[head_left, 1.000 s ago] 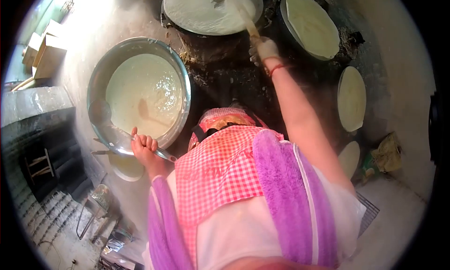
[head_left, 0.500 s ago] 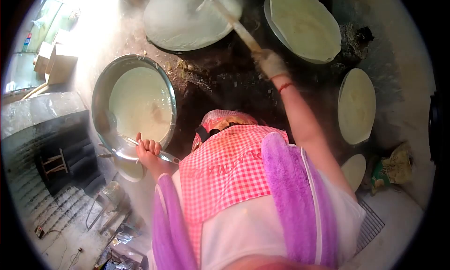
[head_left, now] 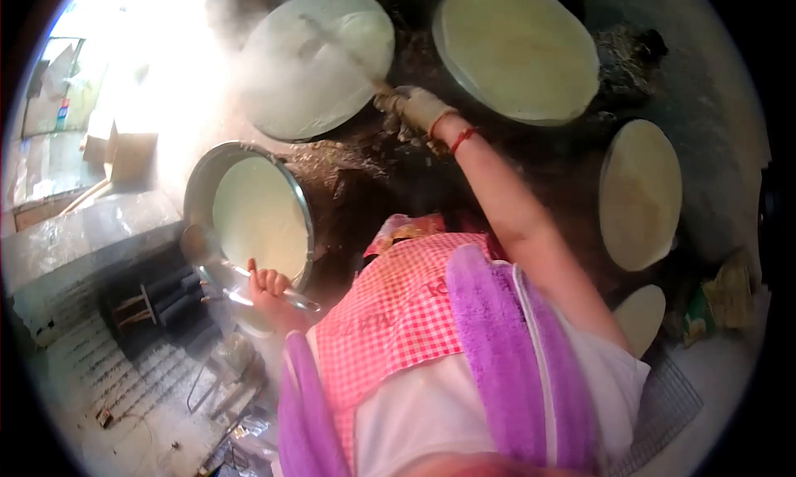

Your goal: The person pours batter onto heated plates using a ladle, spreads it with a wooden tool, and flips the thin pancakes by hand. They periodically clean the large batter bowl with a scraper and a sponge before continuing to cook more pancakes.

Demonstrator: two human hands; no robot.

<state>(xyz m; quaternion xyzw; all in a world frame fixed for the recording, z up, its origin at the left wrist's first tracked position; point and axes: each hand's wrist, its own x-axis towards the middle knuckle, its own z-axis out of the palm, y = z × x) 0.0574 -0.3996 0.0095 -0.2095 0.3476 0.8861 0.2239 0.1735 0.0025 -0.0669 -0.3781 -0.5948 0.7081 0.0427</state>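
My left hand (head_left: 274,295) is closed around the metal handle of a ladle (head_left: 307,301), at the lower rim of a large metal basin (head_left: 193,193). Pale batter (head_left: 261,216) fills much of the basin. My right hand (head_left: 423,111), in a light glove with red bands at the wrist, grips a wooden spreading tool (head_left: 356,56). The tool's far end lies over a round griddle coated with white batter (head_left: 332,87), partly veiled by steam. Just right of this hand is a round pan with a pale yellow sheet (head_left: 518,50).
Another round sheet (head_left: 640,195) lies at the right, with a smaller one (head_left: 641,319) below it. A wire rack (head_left: 663,411) and a green and tan bag (head_left: 717,307) are at the lower right. A cardboard box (head_left: 128,155) stands at the upper left.
My right hand has moved left with the wooden tool over the coated griddle. The view has shifted, so the pans and basin sit lower. My left hand still holds the ladle.
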